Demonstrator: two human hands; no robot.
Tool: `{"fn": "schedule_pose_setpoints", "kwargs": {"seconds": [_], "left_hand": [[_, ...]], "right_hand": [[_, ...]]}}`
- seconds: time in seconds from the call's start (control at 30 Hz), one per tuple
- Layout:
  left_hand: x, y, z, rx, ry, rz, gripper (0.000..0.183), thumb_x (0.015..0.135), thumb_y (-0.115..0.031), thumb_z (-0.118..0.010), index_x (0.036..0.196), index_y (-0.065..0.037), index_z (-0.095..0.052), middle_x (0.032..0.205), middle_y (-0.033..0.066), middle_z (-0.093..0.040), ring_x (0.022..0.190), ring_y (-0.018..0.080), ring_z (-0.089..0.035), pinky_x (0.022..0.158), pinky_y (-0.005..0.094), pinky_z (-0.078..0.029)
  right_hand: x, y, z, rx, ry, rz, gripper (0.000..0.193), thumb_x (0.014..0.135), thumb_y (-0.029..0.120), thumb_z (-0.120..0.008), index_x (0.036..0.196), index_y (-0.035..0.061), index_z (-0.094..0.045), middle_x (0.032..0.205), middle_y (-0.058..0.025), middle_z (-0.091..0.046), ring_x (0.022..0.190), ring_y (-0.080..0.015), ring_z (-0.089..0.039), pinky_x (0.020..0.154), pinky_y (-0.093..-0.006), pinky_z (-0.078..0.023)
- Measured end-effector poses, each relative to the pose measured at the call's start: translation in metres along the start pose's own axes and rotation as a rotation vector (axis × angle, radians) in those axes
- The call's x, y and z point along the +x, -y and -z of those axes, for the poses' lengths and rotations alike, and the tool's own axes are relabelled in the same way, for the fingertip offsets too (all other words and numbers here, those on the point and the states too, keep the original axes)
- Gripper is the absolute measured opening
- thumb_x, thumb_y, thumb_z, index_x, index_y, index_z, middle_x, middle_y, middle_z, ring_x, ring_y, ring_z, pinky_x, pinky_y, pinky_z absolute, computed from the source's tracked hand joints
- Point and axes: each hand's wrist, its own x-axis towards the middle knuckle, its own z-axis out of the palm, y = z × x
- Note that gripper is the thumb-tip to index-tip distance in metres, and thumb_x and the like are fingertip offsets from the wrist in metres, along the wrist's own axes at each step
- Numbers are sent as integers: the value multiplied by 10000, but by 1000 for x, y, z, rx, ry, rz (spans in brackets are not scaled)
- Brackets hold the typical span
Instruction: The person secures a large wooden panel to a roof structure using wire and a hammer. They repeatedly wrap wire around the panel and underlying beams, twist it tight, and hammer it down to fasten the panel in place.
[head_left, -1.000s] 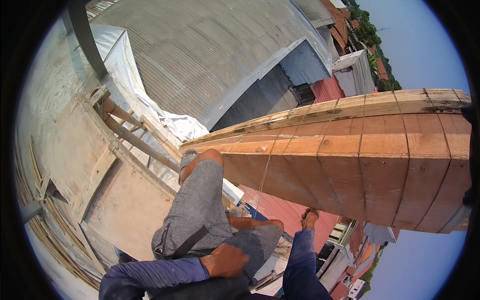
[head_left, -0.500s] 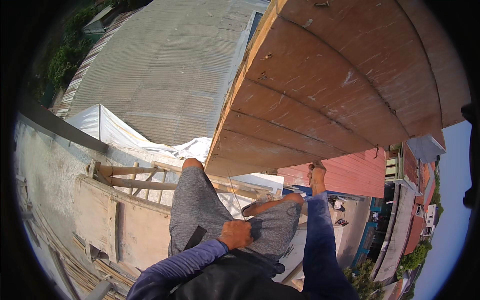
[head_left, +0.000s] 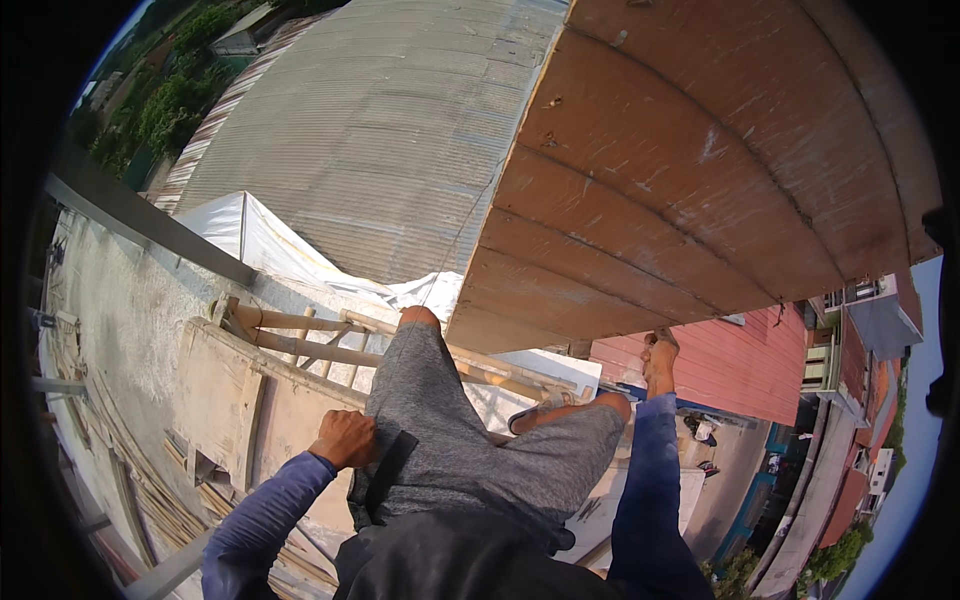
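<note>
A large brown wooden panel (head_left: 680, 190) with several dark seams stands tilted in front of me and fills the upper right. My right hand (head_left: 660, 366) is closed at its lower edge, arm stretched forward; the fingertips are partly hidden there. My left hand (head_left: 346, 440) is curled into a fist beside my left hip, close to a black strap (head_left: 391, 470) on my grey shorts (head_left: 425, 405). Whatever that fist holds, if anything, is hidden. My knees are bent, and a sandalled foot (head_left: 535, 412) rests below the panel.
I am high up. Bamboo poles (head_left: 300, 338) run beneath my legs, beside a pale board (head_left: 285, 400). A corrugated roof (head_left: 360, 130) and white sheeting (head_left: 290, 250) lie beyond. A red roof (head_left: 760, 365) and the ground (head_left: 735, 490) show far below on the right.
My left hand has moved left from my lap to beside my hip, still closed. The right hand stays at the panel's lower edge. The whole view has shifted slightly.
</note>
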Motion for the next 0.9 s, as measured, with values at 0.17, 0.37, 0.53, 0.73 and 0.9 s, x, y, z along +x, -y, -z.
{"fn": "schedule_pose_setpoints", "kwargs": {"seconds": [0.17,0.37,0.53,0.73,0.9], "left_hand": [[14,8,16,25,190,-55,235,777,-286,-651,822,-77,-749,857,189,-747,829,353,-744,759,477,-569],[24,-51,52,-8,350,-325,317,802,-308,-618,920,-53,-767,954,213,-743,933,385,-728,822,504,-563],[50,-115,47,-145,397,-372,404,807,-340,-615,1070,-56,-733,1130,220,-711,1132,399,-657,961,532,-489],[122,-197,17,-67,567,-265,474,860,-340,-561,1236,-80,-687,1314,196,-652,1287,373,-574,1099,508,-387],[202,-286,-21,-585,211,-138,322,892,-260,-592,1133,-69,-686,981,157,-740,928,315,-718,786,442,-541]], "right_hand": [[-1,3,-1,-27,-39,-35,200,1030,268,-553,1033,102,-664,631,11,-453,426,-55,-332,346,-228,-268],[0,-2,-1,10,1,9,198,1025,273,-559,1005,99,-651,648,6,-467,426,-60,-340,341,-228,-276],[1,-3,-3,14,-17,-19,217,1040,285,-539,1023,86,-624,641,14,-463,436,-43,-348,348,-219,-285],[-3,-6,5,51,84,2,185,1029,232,-523,1001,80,-625,649,6,-494,441,-61,-356,365,-233,-287],[-7,-18,21,358,228,-6,314,997,189,-520,1181,-27,-655,764,-67,-616,558,-114,-496,512,-289,-436]]}}
